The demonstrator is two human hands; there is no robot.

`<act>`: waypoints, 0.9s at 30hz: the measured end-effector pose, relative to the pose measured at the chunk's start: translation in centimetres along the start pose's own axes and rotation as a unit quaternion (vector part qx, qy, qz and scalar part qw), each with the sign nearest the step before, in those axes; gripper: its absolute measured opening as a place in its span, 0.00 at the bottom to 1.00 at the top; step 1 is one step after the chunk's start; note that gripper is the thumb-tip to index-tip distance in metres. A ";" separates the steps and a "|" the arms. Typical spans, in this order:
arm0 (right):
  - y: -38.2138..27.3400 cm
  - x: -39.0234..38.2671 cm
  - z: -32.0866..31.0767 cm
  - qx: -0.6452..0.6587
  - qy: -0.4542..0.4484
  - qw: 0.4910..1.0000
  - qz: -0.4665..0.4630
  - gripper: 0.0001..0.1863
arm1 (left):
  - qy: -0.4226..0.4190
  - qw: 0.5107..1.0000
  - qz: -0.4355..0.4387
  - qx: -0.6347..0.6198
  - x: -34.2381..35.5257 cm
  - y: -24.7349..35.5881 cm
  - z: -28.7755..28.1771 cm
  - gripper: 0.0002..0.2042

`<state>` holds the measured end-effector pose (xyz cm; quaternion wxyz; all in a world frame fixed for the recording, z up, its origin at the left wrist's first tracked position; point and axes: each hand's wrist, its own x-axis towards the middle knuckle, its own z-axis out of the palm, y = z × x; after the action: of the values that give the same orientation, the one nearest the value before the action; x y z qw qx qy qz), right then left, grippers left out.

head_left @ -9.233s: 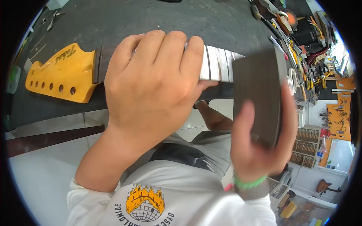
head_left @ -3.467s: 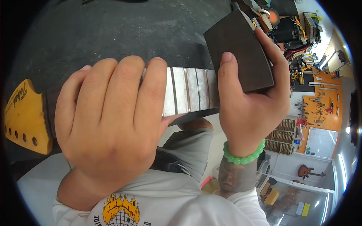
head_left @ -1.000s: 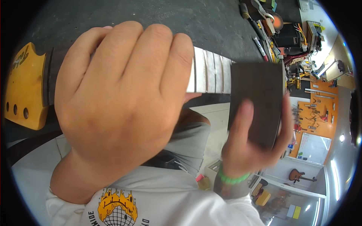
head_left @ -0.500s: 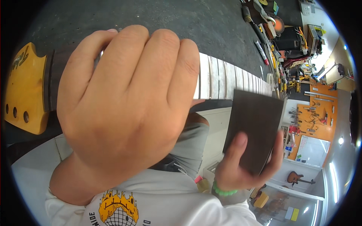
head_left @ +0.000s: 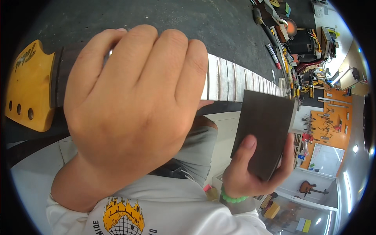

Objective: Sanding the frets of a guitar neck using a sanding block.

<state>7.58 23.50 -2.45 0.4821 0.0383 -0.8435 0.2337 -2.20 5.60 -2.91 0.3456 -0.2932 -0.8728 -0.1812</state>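
Note:
A guitar neck (head_left: 221,80) runs across the view, its fretboard whitish between dark fret lines. At its left end is the yellow-amber headstock (head_left: 33,92) with several round holes. My left hand (head_left: 137,94) is closed over the neck, back of the hand up, fingers curled over the far side. A small shiny spot shows between its fingers; what lies under the palm is hidden. To the right, my right hand (head_left: 250,168), wearing a green bead bracelet, holds a dark rectangular sandpaper sheet (head_left: 266,125) between thumb and fingers. The sheet's upper edge overlaps the neck in view; contact cannot be told.
A dark workbench top (head_left: 196,19) lies beyond the neck. Along its right side are many tools, among them a marker (head_left: 273,55). Farther right stand an orange tool board (head_left: 333,117), a whiteboard (head_left: 326,158) and a hanging guitar (head_left: 307,188). My legs are below the neck.
The headstock appears slightly farther right and turned a little in view. Both hands keep their grips, and the sandpaper sheet has barely shifted.

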 end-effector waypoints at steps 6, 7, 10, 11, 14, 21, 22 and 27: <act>1.9 8.1 3.8 -0.058 -0.144 0.988 0.013 0.26 | -0.010 1.000 -0.008 0.021 -0.4 0.0 0.9 0.26; 1.9 8.6 3.9 -0.074 -0.180 0.980 0.025 0.25 | 0.012 1.000 -0.011 0.007 -0.7 -0.1 1.6 0.26; 1.1 3.6 1.6 -0.078 -0.087 0.993 -0.018 0.30 | 0.005 1.000 -0.016 0.007 -0.2 -0.2 0.7 0.26; 0.5 1.6 0.5 -0.065 -0.046 0.997 -0.006 0.33 | -0.022 0.999 -0.016 0.022 0.1 -0.2 -0.1 0.26; -0.4 0.5 -0.2 -0.022 -0.016 1.000 0.014 0.34 | -0.009 1.000 -0.015 0.016 0.5 0.2 -0.4 0.27; 1.6 8.1 4.7 -0.058 -0.143 0.988 0.026 0.27 | 0.031 0.999 -0.018 -0.007 -0.3 -0.6 1.4 0.27; 1.7 6.6 3.7 -0.059 -0.101 0.993 -0.021 0.27 | 0.028 0.999 -0.023 -0.013 -0.1 -0.5 1.2 0.27; -1.1 0.6 -0.7 -0.025 -0.011 0.999 -0.029 0.32 | 0.039 0.999 0.000 0.003 -0.1 -0.6 1.1 0.27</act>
<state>8.10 22.92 -1.23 0.4804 0.0531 -0.8527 0.1984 -3.10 5.69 -3.81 0.3801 -0.2847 -0.8594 -0.1895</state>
